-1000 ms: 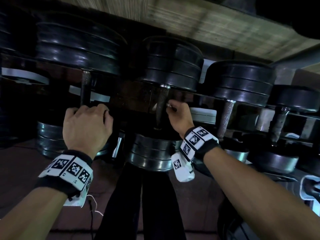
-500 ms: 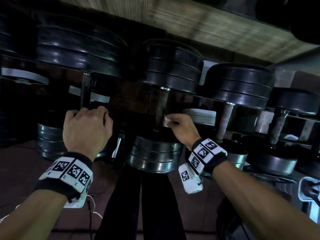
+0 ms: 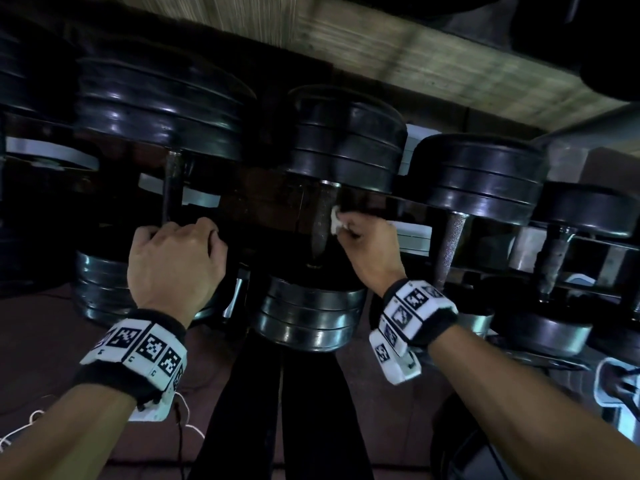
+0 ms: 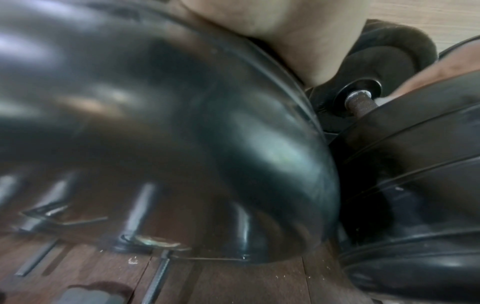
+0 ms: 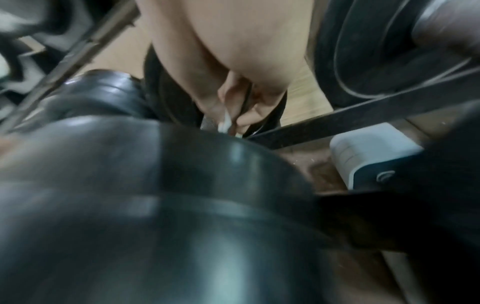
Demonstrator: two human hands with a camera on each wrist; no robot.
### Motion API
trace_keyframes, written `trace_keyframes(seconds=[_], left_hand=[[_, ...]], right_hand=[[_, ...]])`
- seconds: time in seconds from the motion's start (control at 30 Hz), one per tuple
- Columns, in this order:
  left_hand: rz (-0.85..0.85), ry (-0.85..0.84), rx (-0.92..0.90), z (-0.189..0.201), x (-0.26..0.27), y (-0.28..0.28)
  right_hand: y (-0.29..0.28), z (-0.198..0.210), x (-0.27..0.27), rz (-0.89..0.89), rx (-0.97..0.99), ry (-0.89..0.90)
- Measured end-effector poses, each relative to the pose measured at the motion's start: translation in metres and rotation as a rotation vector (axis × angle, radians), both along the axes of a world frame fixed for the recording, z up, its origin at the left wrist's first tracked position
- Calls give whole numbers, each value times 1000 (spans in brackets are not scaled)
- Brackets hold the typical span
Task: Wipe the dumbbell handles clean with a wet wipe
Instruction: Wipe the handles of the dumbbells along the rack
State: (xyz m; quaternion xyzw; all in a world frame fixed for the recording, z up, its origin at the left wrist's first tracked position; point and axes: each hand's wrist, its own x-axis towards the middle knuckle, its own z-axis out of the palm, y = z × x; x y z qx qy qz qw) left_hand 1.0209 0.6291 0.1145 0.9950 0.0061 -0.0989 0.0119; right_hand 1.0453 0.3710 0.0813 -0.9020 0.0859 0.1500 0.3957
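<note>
Right hand (image 3: 369,242) pinches a small white wet wipe (image 3: 335,220) against the middle dumbbell's dark knurled handle (image 3: 320,223); left hand (image 3: 173,261) grips the neighbouring handle (image 3: 171,192). The small wipe could slip free.

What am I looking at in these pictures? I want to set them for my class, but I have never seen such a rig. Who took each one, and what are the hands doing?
No machine here: a person wears three cameras, one on the head and one on each wrist. The patterned bands are wrist straps.

The head view looks down at a rack of black dumbbells. The left hand grips the handle of the left dumbbell. The right hand pinches a small white wipe against the handle of the middle dumbbell.

The left wrist view is mostly filled by a blurred black weight. The right wrist view looks along the hand: past another weight you see the fingers and the wipe.

More dumbbells wait to the right.
</note>
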Motion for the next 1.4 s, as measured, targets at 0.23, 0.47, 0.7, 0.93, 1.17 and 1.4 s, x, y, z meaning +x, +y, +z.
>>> trace_keyframes(seconds=[0.23,0.47,0.7,0.93,1.17,1.4], left_hand=[[7,6,0,0,0,0],[3,-11,-9,1,0,0],[-12,-15,-12,2,-1,2],[0,-76,-39,-2,-2,2],[12,-93,-97,-5,-3,4],[32,148,-691,-9,-4,-35]], right_hand=[[-21,7,-8,211,-38,-36],[12,-13,18,127,-45,-239],[-3,-7,-18,454,127,16],[10,16,17,124,-120,-342],[24,4,20,202,-83,-38],[15,10,-11,267,149,302]])
